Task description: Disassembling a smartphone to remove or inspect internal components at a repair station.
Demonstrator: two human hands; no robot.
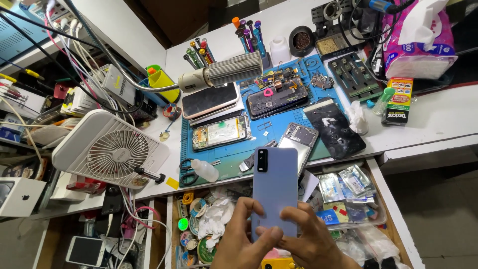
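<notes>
Both hands are up on the blue phone (275, 187), back side facing the camera: left hand (239, 244) and right hand (311, 239) have their fingers pinching its lower end. The phone hovers just below the blue repair mat (219, 159) on the counter (438, 119), above the open drawer (348, 199) of clutter.

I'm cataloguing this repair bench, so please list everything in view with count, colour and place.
Phone: 1, light blue, back facing up, held in both hands over the open drawer.
Work mat: 1, blue, centre of the white bench.
Opened phones: several, lying on the mat.
Desk fan: 1, white, left of the mat.
Squeeze bottle: 1, clear, mat's front edge.
Screwdrivers: many, mixed colours, upright behind the mat.
Tissue pack: 1, pink, back right.
Left hand: 1, bottom centre.
Right hand: 1, bottom centre.
</notes>
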